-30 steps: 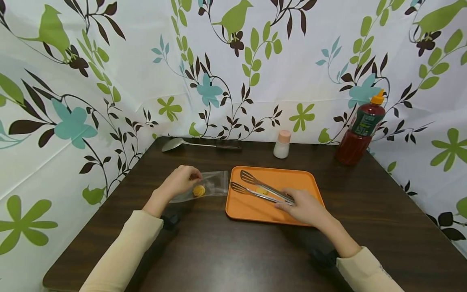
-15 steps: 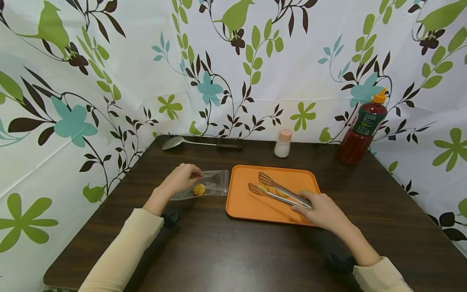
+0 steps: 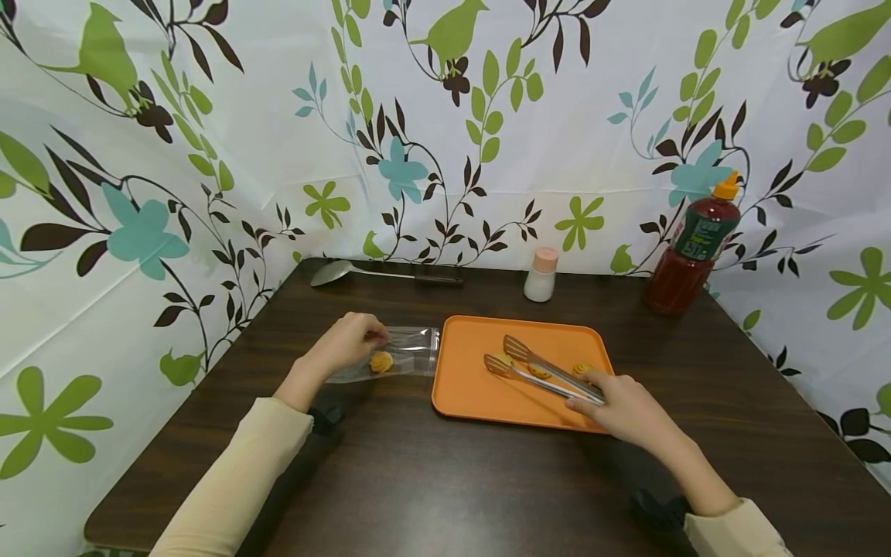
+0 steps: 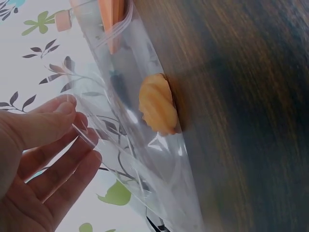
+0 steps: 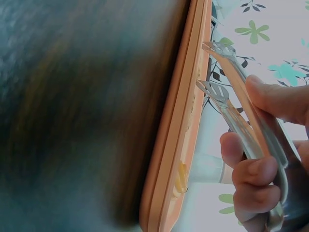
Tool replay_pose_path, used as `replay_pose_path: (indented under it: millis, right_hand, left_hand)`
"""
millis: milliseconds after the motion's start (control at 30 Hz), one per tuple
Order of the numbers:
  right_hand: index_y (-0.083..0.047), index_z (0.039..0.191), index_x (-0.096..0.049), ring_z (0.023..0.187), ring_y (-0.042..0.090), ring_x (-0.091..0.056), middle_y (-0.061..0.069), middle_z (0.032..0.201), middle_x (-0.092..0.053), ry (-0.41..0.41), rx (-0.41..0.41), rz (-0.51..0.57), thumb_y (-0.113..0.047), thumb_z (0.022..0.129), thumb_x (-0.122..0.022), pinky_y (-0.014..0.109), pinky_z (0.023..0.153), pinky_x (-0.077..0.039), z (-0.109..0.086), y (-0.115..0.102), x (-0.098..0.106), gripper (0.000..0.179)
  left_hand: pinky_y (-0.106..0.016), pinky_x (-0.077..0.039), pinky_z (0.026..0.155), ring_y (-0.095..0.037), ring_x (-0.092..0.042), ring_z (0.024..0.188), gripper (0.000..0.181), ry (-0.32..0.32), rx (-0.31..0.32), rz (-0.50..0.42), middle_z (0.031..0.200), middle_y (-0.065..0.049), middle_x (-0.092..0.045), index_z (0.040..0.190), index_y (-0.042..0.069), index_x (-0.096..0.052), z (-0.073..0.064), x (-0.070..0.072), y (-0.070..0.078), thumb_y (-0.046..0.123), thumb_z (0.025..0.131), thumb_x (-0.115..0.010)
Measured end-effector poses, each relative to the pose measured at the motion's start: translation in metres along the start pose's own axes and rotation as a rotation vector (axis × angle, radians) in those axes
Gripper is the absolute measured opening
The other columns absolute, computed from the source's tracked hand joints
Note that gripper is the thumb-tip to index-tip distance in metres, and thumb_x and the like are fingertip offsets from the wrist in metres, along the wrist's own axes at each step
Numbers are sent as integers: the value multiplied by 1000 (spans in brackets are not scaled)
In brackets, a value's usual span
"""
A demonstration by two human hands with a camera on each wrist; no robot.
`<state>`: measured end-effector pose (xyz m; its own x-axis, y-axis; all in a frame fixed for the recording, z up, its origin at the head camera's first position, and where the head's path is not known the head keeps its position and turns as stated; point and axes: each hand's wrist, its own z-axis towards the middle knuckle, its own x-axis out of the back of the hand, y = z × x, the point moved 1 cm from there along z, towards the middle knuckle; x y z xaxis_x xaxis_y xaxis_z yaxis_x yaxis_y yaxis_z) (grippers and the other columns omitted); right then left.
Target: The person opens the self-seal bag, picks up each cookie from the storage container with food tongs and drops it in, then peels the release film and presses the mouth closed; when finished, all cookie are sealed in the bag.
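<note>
While left fingers [image 4: 79, 178] pinch one bag [image 3: 411, 356], right fingers [image 5: 256, 170] grip tongs [image 3: 560, 373], three cookies [image 3: 539, 371] on one tray [image 3: 487, 398]

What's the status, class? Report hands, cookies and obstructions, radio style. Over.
Left hand pinching bag, one cookie inside. Right hand holding tongs above tray, tips apart. Three cookies visible on tray. No obstruction seen between tray and bag.

bag [image 3: 418, 344] left of tray [image 3: 462, 398]
one cookie [image 3: 380, 362] lies in the bag, more cookies [image 3: 539, 372] on the tray; behind, from left: spoon [image 3: 376, 273], shaker [image 3: 540, 277], bottle [image 3: 691, 249].
</note>
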<state>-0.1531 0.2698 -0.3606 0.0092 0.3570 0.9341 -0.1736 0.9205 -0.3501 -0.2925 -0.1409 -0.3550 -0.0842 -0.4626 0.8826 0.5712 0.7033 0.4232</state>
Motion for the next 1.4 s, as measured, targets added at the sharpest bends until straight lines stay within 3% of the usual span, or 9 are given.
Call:
replay_pose_path:
  millis: [533, 933, 1233, 1400]
  right_hand:
    - [4, 125, -62, 61, 14, -46, 1, 75, -59, -8, 19, -20, -36, 88, -72, 28, 52, -33, 0, -2, -4, 56]
    - [5, 124, -63, 63, 14, -48, 6, 87, -67, 16, 27, -18, -38, 88, -72, 28, 55, -36, 1, -1, -7, 57]
    - [5, 126, -61, 55, 11, -43, -3, 68, -56, 12, 32, 4, -38, 89, -70, 26, 49, -31, 0, -3, -6, 57]
    - [5, 125, -62, 58, 12, -46, 0, 74, -61, 8, 24, -3, -38, 88, -71, 27, 51, -33, 3, -3, -7, 58]
  left_hand:
    - [-35, -57, 73, -19, -68, 83, 11, 4, -46, -34, 93, -10, -73, 96, 0, -75, -1, 0, 0, -1, 90, -66]
    - [-33, -56, 73, -16, -65, 80, 10, -11, -14, -44, 95, -9, -73, 97, 2, -75, 1, 0, -1, 3, 91, -66]
    - [-33, -56, 73, -15, -65, 80, 12, -22, -10, -58, 96, -9, -72, 100, 1, -74, 0, 0, -2, 3, 92, -65]
    - [-34, -56, 74, -17, -66, 82, 12, -23, -7, -62, 96, -9, -72, 100, 1, -74, -1, 0, -2, 4, 92, -65]
